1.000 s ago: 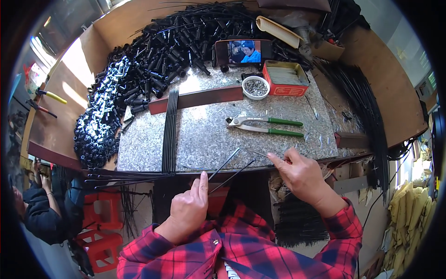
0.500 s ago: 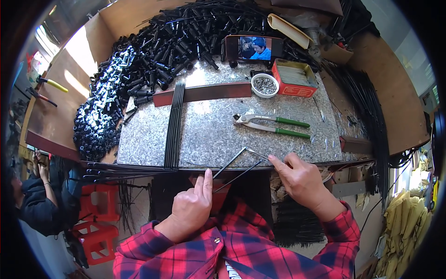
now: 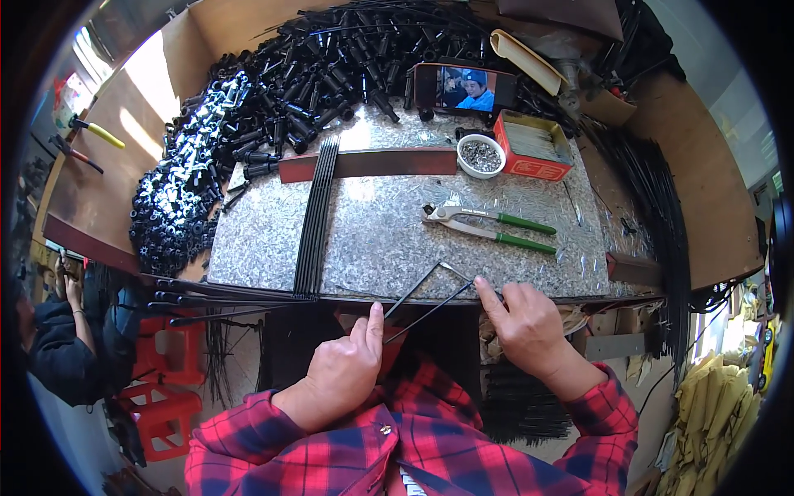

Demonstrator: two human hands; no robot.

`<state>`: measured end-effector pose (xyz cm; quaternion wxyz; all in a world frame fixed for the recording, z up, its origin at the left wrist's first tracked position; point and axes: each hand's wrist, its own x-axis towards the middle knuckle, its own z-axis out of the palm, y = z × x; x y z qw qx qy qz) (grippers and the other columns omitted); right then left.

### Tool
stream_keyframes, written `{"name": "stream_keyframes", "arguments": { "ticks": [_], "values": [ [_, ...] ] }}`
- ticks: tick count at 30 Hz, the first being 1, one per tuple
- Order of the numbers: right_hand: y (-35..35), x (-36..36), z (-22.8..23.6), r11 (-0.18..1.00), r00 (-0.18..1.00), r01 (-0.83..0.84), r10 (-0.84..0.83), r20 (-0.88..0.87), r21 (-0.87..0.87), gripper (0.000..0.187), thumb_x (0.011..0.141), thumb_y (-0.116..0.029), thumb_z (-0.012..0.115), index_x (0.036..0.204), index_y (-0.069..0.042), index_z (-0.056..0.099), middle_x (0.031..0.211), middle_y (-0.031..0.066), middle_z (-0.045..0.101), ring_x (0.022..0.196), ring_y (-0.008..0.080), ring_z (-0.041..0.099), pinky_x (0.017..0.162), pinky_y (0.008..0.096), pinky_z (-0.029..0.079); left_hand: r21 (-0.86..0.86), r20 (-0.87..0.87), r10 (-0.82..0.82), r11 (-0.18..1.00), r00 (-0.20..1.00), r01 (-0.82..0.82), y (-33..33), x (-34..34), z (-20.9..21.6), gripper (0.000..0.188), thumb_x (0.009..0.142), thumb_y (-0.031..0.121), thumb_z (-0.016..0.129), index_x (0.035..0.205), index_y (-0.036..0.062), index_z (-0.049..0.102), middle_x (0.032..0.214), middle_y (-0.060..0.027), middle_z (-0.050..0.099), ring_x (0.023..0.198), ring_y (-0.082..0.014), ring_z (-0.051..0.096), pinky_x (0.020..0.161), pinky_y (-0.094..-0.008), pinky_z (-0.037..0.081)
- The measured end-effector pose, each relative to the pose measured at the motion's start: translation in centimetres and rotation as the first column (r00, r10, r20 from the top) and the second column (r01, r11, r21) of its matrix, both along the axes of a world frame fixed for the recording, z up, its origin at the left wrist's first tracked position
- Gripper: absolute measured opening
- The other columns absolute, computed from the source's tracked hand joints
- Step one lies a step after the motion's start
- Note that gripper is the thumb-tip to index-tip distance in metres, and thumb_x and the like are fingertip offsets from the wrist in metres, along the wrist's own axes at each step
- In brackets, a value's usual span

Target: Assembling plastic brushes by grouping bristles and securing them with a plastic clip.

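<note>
My left hand [image 3: 346, 368], at the front edge of the table, is closed with its index finger stretched along a thin, jointed black rod [image 3: 411, 289] that looks like an umbrella rib. The rod slants up from that hand to a sharp bend over the stone slab, then runs down toward my right hand [image 3: 529, 326]. A second dark length crosses below it between the hands. My right fingers are bunched, with the index fingertip at the rod's right end; the thumb is mostly hidden. Green-handled pliers [image 3: 488, 225] lie on the slab beyond the hands.
A bundle of black rods [image 3: 317, 219] rests across a dark red bar [image 3: 389, 163]. Behind stand a white bowl [image 3: 480, 156] of small metal pieces, a red box [image 3: 533, 147] and a phone [image 3: 465, 88]. Black tubular parts [image 3: 331, 74] are heaped at the back. Another person [image 3: 70, 339] sits left.
My right index fingertip has moved slightly left and down along the rod, and the right end of the rod has closed in toward the lower length. The whole view has shifted a little.
</note>
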<state>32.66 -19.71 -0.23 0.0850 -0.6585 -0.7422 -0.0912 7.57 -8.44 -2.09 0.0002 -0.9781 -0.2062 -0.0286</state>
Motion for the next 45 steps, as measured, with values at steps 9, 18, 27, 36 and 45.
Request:
{"name": "stream_keyframes", "arguments": {
  "ticks": [9,18,27,36,45],
  "values": [
    [0.9,-1.0,0.0,0.999,0.999,0.017,-0.016,-0.031,0.028,0.045,0.075,-0.007,0.053,0.120,-0.001,0.058,0.074,0.0078,0.047,0.066,0.0230,0.051,0.055,0.0350,0.044,0.009,-0.038,0.026,1.000,0.999,-0.026,-0.3,0.3,0.2,0.056,0.077,0.007,0.050,0.128,-0.0146,0.042,0.091,-0.0183,0.061,0.049,-0.0142,0.060,0.042,-0.0268,0.049],
    [2.1,0.6,-1.0,0.992,0.989,-0.095,0.084,0.121,0.087,0.045,0.075,-0.009,0.053,0.119,0.001,0.058,0.076,0.0081,0.049,0.069,0.0226,0.051,0.057,0.0339,0.044,0.009,-0.035,0.045,0.999,0.998,-0.045,-0.4,0.5,0.3,0.055,0.078,0.007,0.049,0.128,-0.0151,0.043,0.084,-0.0156,0.060,0.049,-0.0141,0.060,0.041,-0.0268,0.049],
    [2.7,0.5,-0.8,0.994,0.995,-0.088,0.086,0.042,0.061,0.043,0.076,-0.010,0.053,0.118,0.001,0.059,0.077,0.0071,0.050,0.071,0.0210,0.052,0.061,0.0313,0.046,-0.032,-0.056,0.084,0.996,0.995,-0.086,-0.9,0.9,0.4,0.059,0.076,0.006,0.049,0.129,-0.0178,0.038,0.084,-0.0186,0.060,0.048,-0.0185,0.059,0.042,-0.0297,0.050],
    [3.4,1.7,-1.1,0.985,0.992,-0.123,0.125,-0.008,0.124,0.047,0.070,-0.006,0.060,0.117,-0.002,0.060,0.084,0.0089,0.053,0.075,0.0247,0.053,0.065,0.0358,0.046,0.037,-0.122,0.113,0.993,0.986,-0.109,-1.2,1.3,0.8,0.057,0.077,0.007,0.050,0.128,-0.0169,0.040,0.079,-0.0141,0.058,0.047,-0.0163,0.059,0.041,-0.0278,0.049],
    [3.8,3.5,1.4,0.979,0.986,-0.060,0.088,-0.140,0.197,0.035,0.076,-0.012,0.070,0.108,-0.001,0.062,0.098,0.0135,0.057,0.091,0.0319,0.055,0.079,0.0400,0.046,0.176,-0.106,0.119,0.979,0.987,-0.099,-1.6,1.6,0.7,0.052,0.074,0.007,0.052,0.123,-0.0114,0.052,0.078,-0.0214,0.063,0.045,-0.0115,0.058,0.035,-0.0245,0.045]
  ]
}}
